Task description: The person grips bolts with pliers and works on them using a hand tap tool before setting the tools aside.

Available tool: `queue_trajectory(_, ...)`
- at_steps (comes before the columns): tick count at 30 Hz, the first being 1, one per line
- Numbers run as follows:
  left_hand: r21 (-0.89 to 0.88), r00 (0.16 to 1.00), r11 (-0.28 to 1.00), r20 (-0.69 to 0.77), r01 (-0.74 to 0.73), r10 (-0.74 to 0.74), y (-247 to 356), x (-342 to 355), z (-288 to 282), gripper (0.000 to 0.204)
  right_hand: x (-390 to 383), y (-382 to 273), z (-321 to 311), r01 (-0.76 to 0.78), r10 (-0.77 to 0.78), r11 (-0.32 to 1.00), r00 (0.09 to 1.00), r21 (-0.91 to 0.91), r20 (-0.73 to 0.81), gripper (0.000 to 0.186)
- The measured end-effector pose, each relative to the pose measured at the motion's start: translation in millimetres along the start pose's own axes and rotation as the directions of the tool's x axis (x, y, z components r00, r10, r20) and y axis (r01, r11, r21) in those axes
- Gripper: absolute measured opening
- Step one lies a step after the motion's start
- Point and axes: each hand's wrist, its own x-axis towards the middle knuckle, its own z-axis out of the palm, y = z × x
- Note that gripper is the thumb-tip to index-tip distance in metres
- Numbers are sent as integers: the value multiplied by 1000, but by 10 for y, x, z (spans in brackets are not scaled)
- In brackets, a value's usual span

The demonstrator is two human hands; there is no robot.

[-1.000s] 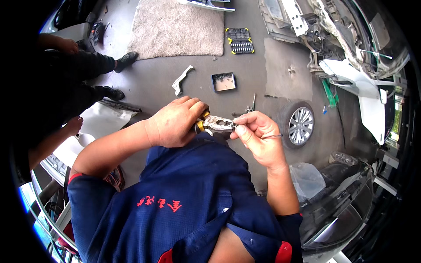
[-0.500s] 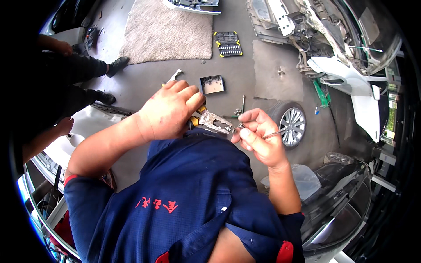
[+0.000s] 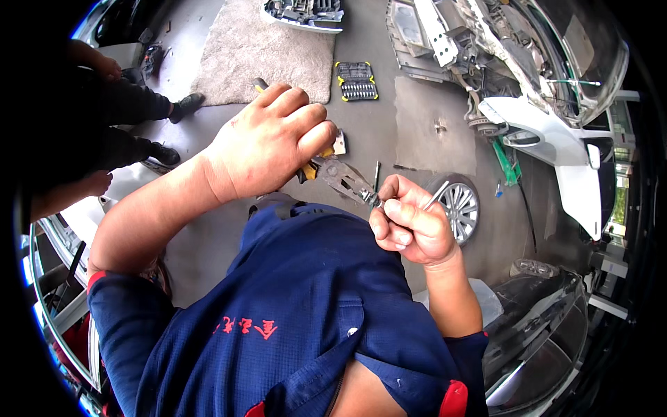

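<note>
In front of my chest, my left hand (image 3: 278,139) is closed around the yellow handles of metal pliers (image 3: 340,176). Their jaws point right and meet a small metal piece (image 3: 373,197) at the fingertips of my right hand (image 3: 419,226). That hand is closed in a pinch, and a thin metal rod (image 3: 436,195) sticks out of it to the upper right. My fingers hide most of the small piece, so its kind and any link to the rod cannot be made out.
A car wheel (image 3: 470,208) lies on the floor beyond my right hand. Farther off are a socket set (image 3: 357,82), a rug (image 3: 271,59) and a stripped car with a white fender (image 3: 549,132). Another person's legs (image 3: 142,115) stand at left. A green jack (image 3: 507,161) sits near the fender.
My left hand and the pliers have turned and tilted, with the jaws now narrower at the small piece. My right hand has rolled, its fingers more curled and the rod pointing more upward.
</note>
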Motion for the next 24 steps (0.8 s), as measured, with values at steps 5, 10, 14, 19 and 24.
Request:
queue_trajectory(5, 90, 1000, 996, -10, -25, 26, 146, 112, -121, 31, -109, 62, -40, 102, -99, 992, 994, -81, 42, 5)
queue_trajectory(10, 175, 997, 982, -8, -75, 78, 206, 180, -236, 31, -162, 111, -77, 106, -109, 994, 987, 27, 121, 6)
queue_trajectory(14, 241, 980, 958, -84, -155, 180, 206, 266, -306, 28, -158, 205, -101, -9, -49, 964, 976, 266, 211, 7)
queue_trajectory(19, 358, 944, 900, -119, -248, 307, 129, 332, -375, 26, -142, 245, 1, 9, -49, 963, 988, 269, 144, 7)
queue_trajectory(24, 297, 957, 918, -46, -261, 287, 97, 326, -378, 25, -96, 318, 71, 126, -136, 986, 986, 107, 99, 4)
